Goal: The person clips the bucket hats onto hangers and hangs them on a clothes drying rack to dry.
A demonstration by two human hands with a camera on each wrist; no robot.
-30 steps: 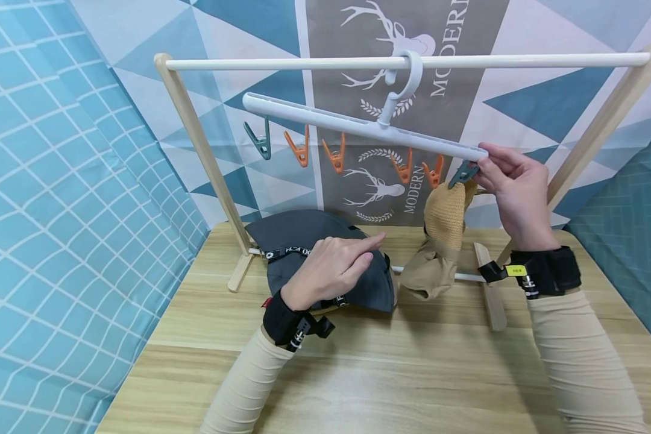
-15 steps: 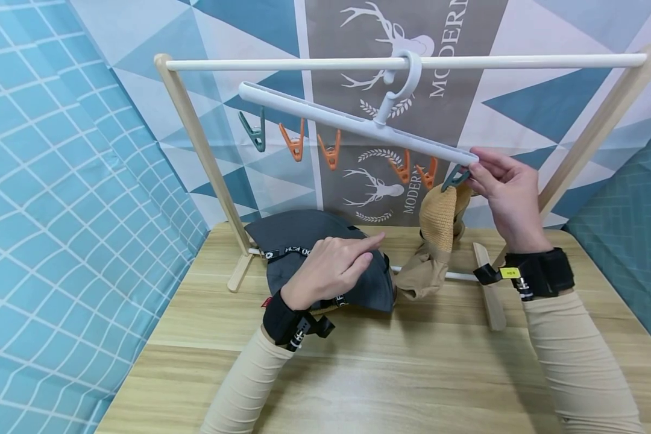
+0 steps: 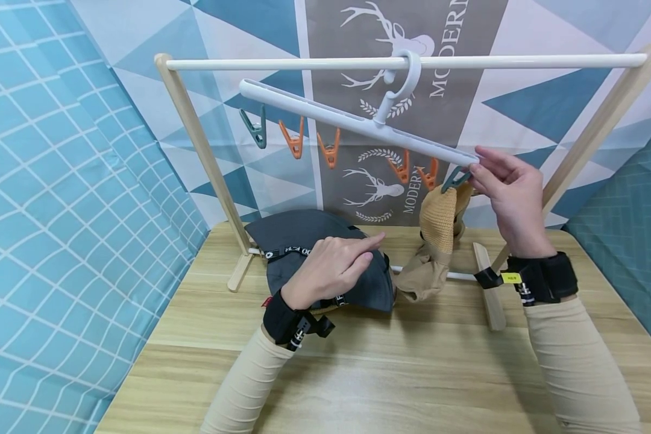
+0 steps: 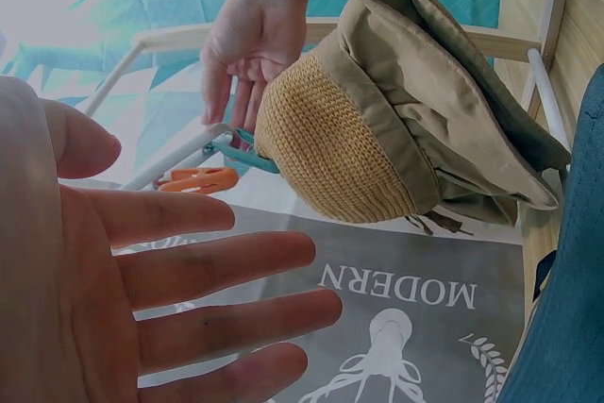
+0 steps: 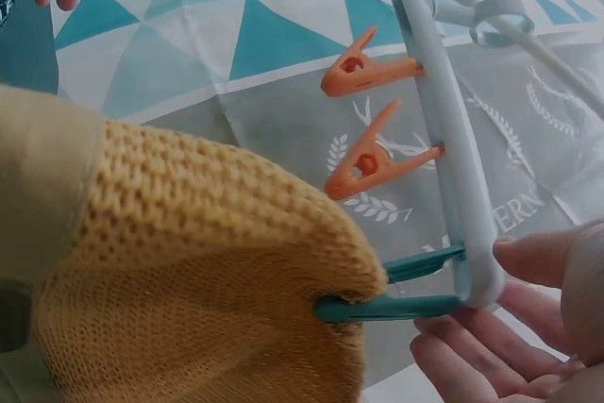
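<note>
With thumb and fingertips, my right hand (image 3: 512, 202) pinches the low right end of a pale clip hanger (image 3: 325, 113), which tilts down to that side. A teal clip (image 5: 396, 308) at this end grips the woven crown of a tan bucket hat (image 3: 438, 223), which dangles with its cloth brim lowest, near the table. My left hand (image 3: 331, 265) is over a dark grey hat (image 3: 304, 226) lying on the table. In the left wrist view its fingers (image 4: 226, 257) are straight and spread, with nothing held. Several orange clips (image 3: 297, 152) and another teal clip (image 3: 259, 137) hang unused from the hanger.
The hanger's hook (image 3: 414, 75) sits over the white rail (image 3: 531, 61) of a rack with wooden posts (image 3: 196, 138). The rack stands on a wood-grain table (image 3: 358, 386). Behind is a patterned backdrop (image 3: 548, 114); a blue gridded cloth (image 3: 59, 181) covers the left side.
My right hand has moved slightly left and down with the hanger's end, so the hanger tilts more steeply and the tan hat has shifted left. The left hand has stayed put.
</note>
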